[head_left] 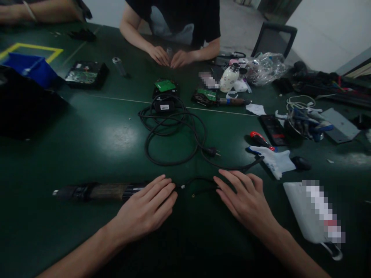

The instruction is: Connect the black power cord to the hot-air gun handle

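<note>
An electric screwdriver (pixel 108 192) with a dark barrel lies on its side, bit end to the left. My left hand (pixel 147 204) rests across its right end, fingers stretched out and slightly apart; the thumb is hidden. A short thin black cable (pixel 199 179) with a small white connector (pixel 182 186) runs over the table between both hands. My right hand (pixel 243 195) lies palm down near the cable's right side, with its fingers extended and spread. Whether its fingertips touch the cable I cannot tell. Beyond both hands is a coiled black power cord (pixel 174 163) with a plug (pixel 213 151).
Several circuit-board units, including one at the left (pixel 85 75), stand farther back. On the right lie a red-black screwdriver (pixel 261 140), a white glove (pixel 275 160), a phone (pixel 274 129) and a white packet (pixel 301 212). A blue bin (pixel 31 69) stands left. A person's hands (pixel 169 57) are across the table.
</note>
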`<state>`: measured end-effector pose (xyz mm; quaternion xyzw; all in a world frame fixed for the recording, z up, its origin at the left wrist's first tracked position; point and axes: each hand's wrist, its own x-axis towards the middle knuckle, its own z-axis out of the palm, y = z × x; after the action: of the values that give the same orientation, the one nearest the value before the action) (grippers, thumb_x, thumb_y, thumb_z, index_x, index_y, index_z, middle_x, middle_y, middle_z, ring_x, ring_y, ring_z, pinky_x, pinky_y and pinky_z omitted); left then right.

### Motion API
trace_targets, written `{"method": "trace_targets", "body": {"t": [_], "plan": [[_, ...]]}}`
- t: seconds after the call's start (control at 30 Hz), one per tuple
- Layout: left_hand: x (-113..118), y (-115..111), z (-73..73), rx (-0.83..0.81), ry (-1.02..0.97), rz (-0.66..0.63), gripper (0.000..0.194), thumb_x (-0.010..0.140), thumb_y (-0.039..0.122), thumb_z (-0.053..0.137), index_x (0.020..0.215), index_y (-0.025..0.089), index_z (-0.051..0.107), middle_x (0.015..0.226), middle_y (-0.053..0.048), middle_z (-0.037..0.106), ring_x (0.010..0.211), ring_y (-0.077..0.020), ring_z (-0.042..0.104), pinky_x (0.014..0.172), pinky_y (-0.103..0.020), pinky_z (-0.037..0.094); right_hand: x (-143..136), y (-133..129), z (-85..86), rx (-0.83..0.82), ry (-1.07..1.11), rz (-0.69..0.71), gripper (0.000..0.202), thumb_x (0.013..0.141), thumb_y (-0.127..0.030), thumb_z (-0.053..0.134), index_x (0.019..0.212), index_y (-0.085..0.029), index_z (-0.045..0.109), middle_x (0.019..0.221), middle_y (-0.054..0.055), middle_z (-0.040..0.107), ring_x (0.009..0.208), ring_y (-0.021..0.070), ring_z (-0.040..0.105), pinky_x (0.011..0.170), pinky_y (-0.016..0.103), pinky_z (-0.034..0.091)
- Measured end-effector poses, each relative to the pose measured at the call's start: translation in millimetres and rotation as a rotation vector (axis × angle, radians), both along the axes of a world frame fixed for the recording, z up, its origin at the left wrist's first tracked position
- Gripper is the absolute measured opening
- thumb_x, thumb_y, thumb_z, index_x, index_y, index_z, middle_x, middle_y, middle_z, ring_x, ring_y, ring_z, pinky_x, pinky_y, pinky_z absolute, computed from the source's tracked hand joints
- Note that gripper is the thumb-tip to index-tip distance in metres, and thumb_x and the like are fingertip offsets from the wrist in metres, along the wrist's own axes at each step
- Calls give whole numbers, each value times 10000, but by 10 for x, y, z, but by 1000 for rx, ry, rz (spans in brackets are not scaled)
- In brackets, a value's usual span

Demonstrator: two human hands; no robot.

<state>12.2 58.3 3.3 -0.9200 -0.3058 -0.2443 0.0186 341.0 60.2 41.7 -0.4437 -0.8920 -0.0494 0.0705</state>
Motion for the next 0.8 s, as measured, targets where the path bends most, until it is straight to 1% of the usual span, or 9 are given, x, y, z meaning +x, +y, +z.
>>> {"method": "trace_targets", "body": {"t": [0.13, 0.2, 0.33, 0.43, 0.5, 0.57, 0.63, 0.7, 0.8], "plan": [[-12, 7, -15, 11, -18, -14, 232, 936, 172, 668, 1160, 129, 713, 1239, -115, 714, 1226, -281, 660, 1157, -501, 529, 17, 90, -53, -122, -11, 216, 414, 1013, -80, 561, 1406, -199, 613, 1429, 133, 631, 1281, 307, 567, 1026, 508, 467], [-6, 0, -26, 10, -13, -6, 241, 938, 177, 663, 1170, 133, 711, 1245, -112, 712, 1226, -276, 658, 1165, -499, 523, -47, 100, -69, -177, 25, 213, 282, 1025, -95, 540, 1261, -182, 667, 1355, 127, 660, 1245, 303, 584, 1008, 506, 488], [27, -29, -49, -36, -1, 37, 271, 935, 191, 665, 1197, 133, 704, 1263, -110, 705, 1257, -292, 636, 1186, -506, 493, -286, 15, -2, -378, 175, 101, 161, 1013, -110, 523, 1070, -183, 655, 1246, 131, 663, 1128, 290, 633, 920, 473, 548], [56, -50, -55, -63, 9, 86, 288, 938, 219, 666, 1214, 143, 701, 1290, -111, 698, 1275, -312, 619, 1176, -514, 483, -489, -128, 70, -548, 405, 50, 183, 997, -87, 513, 1083, -207, 622, 1418, 125, 579, 1313, 294, 562, 1064, 481, 511], [66, -55, -46, -63, 14, 118, 277, 942, 226, 661, 1206, 157, 704, 1298, -104, 699, 1275, -315, 617, 1153, -509, 488, -613, -245, 58, -671, 589, 26, 184, 1000, -95, 519, 1077, -232, 614, 1396, 97, 592, 1292, 270, 583, 1066, 452, 515], [68, -51, -31, -66, 13, 160, 260, 942, 222, 656, 1191, 167, 708, 1286, -97, 707, 1262, -313, 622, 1112, -496, 505, -727, -362, -13, -813, 846, -75, 123, 1032, -154, 524, 1056, -247, 600, 1259, 71, 636, 1076, 207, 668, 895, 361, 573], [63, -40, -16, -76, 14, 208, 257, 941, 218, 654, 1188, 173, 708, 1277, -94, 711, 1244, -309, 629, 1066, -480, 520, -829, -453, -112, -927, 1134, -194, 100, 1071, -231, 498, 1046, -251, 593, 1173, 57, 630, 858, 152, 670, 702, 296, 564], [58, -27, -9, -93, 28, 232, 266, 944, 227, 650, 1201, 179, 704, 1285, -94, 708, 1230, -304, 634, 1044, -469, 521, -916, -497, -191, -990, 1334, -252, 92, 1074, -282, 525, 1043, -247, 604, 1095, 39, 612, 774, 128, 650, 685, 287, 551], [55, -10, -11, -110, 53, 224, 278, 953, 256, 647, 1217, 184, 695, 1302, -91, 701, 1213, -294, 639, 1048, -463, 510, -1023, -474, -204, -1062, 1479, -328, 107, 1057, -337, 583, 1022, -239, 609, 1027, 17, 588, 703, 107, 623, 647, 271, 525]]}}
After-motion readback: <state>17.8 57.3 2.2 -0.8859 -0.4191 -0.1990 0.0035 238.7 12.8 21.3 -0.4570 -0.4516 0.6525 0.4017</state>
